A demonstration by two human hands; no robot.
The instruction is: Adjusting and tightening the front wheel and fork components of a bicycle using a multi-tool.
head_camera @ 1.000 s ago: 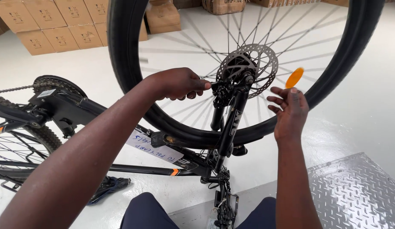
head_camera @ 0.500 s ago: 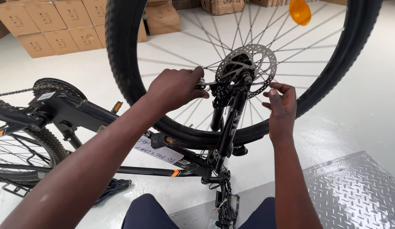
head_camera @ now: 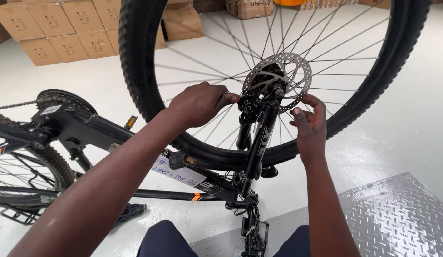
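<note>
**Hands at the hub of an upturned bicycle wheel**

Head view: the left hand pinches a small part at the wheel axle; the right hand, fingers curled narrow, touches the thin, perforated steel brake disc. Rigid fork, knobby rubber tyre, taut wire spokes. The disc probably bends easily; grip at the axle.

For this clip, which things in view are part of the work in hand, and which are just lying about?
In the work:
- left hand at the hub end
- right hand by the brake disc
- front wheel
- fork leg

Lying about:
- cardboard boxes
- metal tread plate
- crank chainring
- rear wheel
</note>
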